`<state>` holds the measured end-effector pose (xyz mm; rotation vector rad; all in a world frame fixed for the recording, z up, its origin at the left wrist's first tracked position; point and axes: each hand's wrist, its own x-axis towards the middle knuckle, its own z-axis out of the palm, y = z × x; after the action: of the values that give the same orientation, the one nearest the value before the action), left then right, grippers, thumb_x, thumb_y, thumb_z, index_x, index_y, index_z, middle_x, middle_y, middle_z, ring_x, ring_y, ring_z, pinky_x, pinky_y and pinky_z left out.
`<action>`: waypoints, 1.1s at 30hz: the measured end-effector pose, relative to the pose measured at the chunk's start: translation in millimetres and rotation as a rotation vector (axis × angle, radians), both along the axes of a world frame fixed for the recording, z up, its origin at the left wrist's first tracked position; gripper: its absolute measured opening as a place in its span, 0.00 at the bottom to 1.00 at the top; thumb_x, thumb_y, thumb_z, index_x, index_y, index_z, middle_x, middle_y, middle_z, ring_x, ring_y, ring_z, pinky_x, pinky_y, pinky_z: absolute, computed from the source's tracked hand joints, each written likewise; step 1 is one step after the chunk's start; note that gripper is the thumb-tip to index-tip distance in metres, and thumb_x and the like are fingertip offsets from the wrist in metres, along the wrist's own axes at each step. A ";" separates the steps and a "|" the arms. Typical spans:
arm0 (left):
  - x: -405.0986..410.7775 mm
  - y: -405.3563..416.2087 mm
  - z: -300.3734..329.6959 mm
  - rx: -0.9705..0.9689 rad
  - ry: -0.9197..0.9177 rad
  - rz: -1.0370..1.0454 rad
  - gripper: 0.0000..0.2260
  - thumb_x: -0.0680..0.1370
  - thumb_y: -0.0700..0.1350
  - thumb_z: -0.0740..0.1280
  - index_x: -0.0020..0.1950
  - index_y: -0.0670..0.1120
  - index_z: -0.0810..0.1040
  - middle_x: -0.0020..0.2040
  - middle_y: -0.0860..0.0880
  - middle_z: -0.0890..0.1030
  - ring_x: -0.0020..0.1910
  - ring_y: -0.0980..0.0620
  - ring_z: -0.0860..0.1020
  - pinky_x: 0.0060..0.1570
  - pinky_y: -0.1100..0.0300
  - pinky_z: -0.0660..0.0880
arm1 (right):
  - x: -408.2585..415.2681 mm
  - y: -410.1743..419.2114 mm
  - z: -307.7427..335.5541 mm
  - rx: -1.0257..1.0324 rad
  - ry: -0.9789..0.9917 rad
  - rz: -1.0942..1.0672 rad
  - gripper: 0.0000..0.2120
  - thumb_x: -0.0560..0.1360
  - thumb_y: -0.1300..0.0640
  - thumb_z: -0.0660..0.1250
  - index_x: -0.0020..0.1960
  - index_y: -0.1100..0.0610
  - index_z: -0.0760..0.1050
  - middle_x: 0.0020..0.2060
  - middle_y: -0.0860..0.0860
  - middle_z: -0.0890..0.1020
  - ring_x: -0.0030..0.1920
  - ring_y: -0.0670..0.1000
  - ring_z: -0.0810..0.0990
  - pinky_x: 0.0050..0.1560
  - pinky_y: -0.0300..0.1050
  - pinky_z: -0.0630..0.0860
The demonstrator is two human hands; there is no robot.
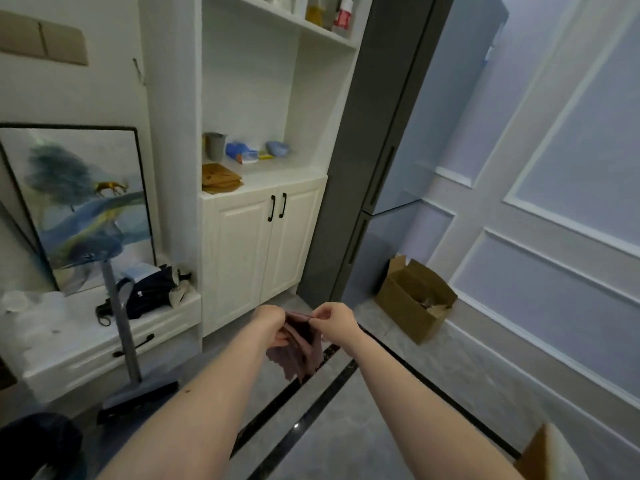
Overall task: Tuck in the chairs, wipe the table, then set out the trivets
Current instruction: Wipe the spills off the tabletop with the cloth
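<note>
A dusty-pink cloth (300, 348) hangs between both hands in front of me, above the grey floor. My left hand (272, 320) grips its left side, fingers curled behind the fabric. My right hand (334, 322) pinches the cloth's top edge between thumb and fingers. A stack of brown wooden trivets (220, 178) lies on the counter of the white cabinet (263, 233) straight ahead. No table is in view; only a corner of a chair (549, 452) shows at the bottom right.
A grey fridge (367, 140) stands right of the cabinet, an open cardboard box (414, 299) on the floor beside it. A low white drawer unit (104, 344) at left carries a framed painting (81, 206) and dark items. A fan stand (123, 337) rises before it.
</note>
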<state>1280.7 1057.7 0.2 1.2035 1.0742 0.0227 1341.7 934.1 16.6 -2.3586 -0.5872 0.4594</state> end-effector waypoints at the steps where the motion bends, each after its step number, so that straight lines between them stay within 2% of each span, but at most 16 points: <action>1: 17.6 9.8 1.1 -0.010 -0.018 -0.010 0.09 0.80 0.37 0.55 0.53 0.36 0.73 0.35 0.40 0.75 0.31 0.43 0.75 0.36 0.50 0.75 | 14.9 5.8 0.5 0.003 0.012 0.003 0.07 0.74 0.59 0.68 0.50 0.60 0.81 0.42 0.51 0.80 0.44 0.49 0.78 0.51 0.44 0.78; 5: 95.4 36.4 2.6 -0.028 -0.046 -0.035 0.10 0.80 0.35 0.54 0.53 0.36 0.74 0.35 0.39 0.75 0.31 0.43 0.75 0.29 0.51 0.74 | 78.5 27.6 -0.2 -0.016 0.050 0.010 0.10 0.72 0.57 0.71 0.52 0.58 0.81 0.43 0.49 0.80 0.46 0.47 0.78 0.50 0.41 0.76; 9: 163.7 53.4 -0.7 -0.051 -0.087 -0.038 0.09 0.80 0.35 0.53 0.54 0.37 0.73 0.36 0.40 0.74 0.31 0.44 0.74 0.34 0.52 0.74 | 139.8 43.8 -3.9 -0.083 0.040 0.070 0.18 0.67 0.53 0.77 0.54 0.57 0.80 0.49 0.51 0.82 0.47 0.46 0.78 0.48 0.38 0.72; 12: 220.3 69.1 -9.3 -0.064 -0.102 -0.041 0.09 0.79 0.35 0.54 0.54 0.37 0.72 0.38 0.39 0.76 0.32 0.44 0.75 0.30 0.52 0.74 | 192.8 58.3 -11.4 -0.118 -0.033 0.082 0.19 0.65 0.54 0.78 0.54 0.56 0.79 0.49 0.51 0.82 0.46 0.46 0.77 0.46 0.39 0.72; 15: 283.3 84.7 -11.5 -0.088 -0.105 -0.042 0.07 0.79 0.35 0.55 0.48 0.37 0.72 0.39 0.39 0.76 0.32 0.44 0.75 0.32 0.51 0.74 | 260.7 77.3 -18.4 -0.125 -0.079 0.063 0.14 0.66 0.57 0.75 0.50 0.54 0.79 0.44 0.49 0.80 0.46 0.48 0.77 0.48 0.44 0.76; 18: 334.2 96.6 -7.7 -0.089 -0.083 -0.051 0.10 0.78 0.36 0.55 0.39 0.41 0.71 0.36 0.43 0.75 0.32 0.47 0.75 0.35 0.55 0.72 | 318.6 92.6 -16.6 -0.116 -0.089 0.056 0.07 0.68 0.59 0.69 0.44 0.51 0.79 0.39 0.47 0.80 0.46 0.50 0.80 0.50 0.47 0.78; 20: 373.8 107.9 -2.5 -0.090 -0.072 -0.052 0.09 0.77 0.37 0.56 0.39 0.44 0.72 0.36 0.47 0.76 0.32 0.50 0.76 0.38 0.58 0.70 | 365.5 105.0 -10.9 -0.139 -0.091 0.075 0.07 0.68 0.59 0.68 0.43 0.48 0.78 0.41 0.48 0.81 0.48 0.51 0.81 0.50 0.47 0.78; 24: 444.4 135.1 15.2 -0.090 -0.108 -0.023 0.09 0.78 0.39 0.59 0.37 0.45 0.72 0.35 0.49 0.75 0.32 0.53 0.73 0.35 0.62 0.67 | 453.8 135.5 9.2 -0.176 -0.166 0.129 0.09 0.70 0.58 0.66 0.48 0.51 0.80 0.49 0.51 0.83 0.52 0.52 0.80 0.51 0.46 0.77; 29: 511.5 179.7 34.8 -0.070 -0.167 0.026 0.08 0.78 0.41 0.61 0.39 0.45 0.72 0.37 0.48 0.75 0.34 0.52 0.74 0.39 0.59 0.70 | 534.0 188.1 35.6 -0.171 -0.284 0.171 0.12 0.70 0.60 0.63 0.51 0.51 0.79 0.50 0.51 0.82 0.53 0.54 0.79 0.51 0.46 0.75; 33: 575.4 231.5 44.3 -0.034 -0.244 0.082 0.08 0.79 0.42 0.60 0.39 0.46 0.71 0.38 0.49 0.74 0.35 0.53 0.73 0.35 0.61 0.69 | 597.8 246.2 51.3 -0.175 -0.366 0.196 0.12 0.70 0.61 0.62 0.51 0.52 0.78 0.51 0.51 0.82 0.54 0.55 0.79 0.51 0.47 0.75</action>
<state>1856.1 1289.3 44.6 1.0947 0.9046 0.2088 1939.5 1180.3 67.9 -2.5853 -0.9885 0.1656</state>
